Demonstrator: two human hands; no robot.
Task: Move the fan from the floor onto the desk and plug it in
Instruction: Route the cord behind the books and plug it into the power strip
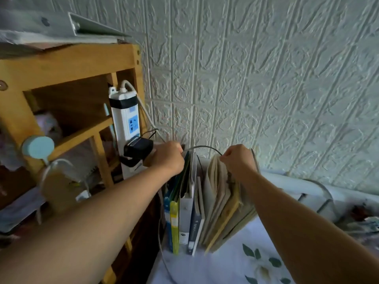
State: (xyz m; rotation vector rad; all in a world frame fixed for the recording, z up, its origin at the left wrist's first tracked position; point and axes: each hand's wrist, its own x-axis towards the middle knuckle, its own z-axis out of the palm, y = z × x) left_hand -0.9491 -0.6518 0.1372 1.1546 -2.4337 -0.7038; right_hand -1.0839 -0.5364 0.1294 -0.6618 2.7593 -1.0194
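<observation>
Grey, thin cable (202,147) arches between the two hands above a row of upright books (196,203) that stand on a cloth printed with leaves (231,261), against a white embossed wall (256,78). The left hand (168,157) is curled over one end of the cable, its fingers folded round it just beside the lower end of a white power strip (125,121); whether a plug sits inside the fist cannot be told. The right hand (239,160) pinches the cable at the other foot of the arch, fingers bent and thumb closed against it, touching the fanned tops of the beige books. The power strip is fixed upright to the side of a wooden shelf unit (69,64), with a blue socket face showing and a black adapter (138,149) plugged in below it. A white lead (143,107) runs from the top of the strip down toward the wall. On the shelf's left edge hangs a pale blue round hook (38,146). The fan itself does not show here; only what seems to be its cable does.
</observation>
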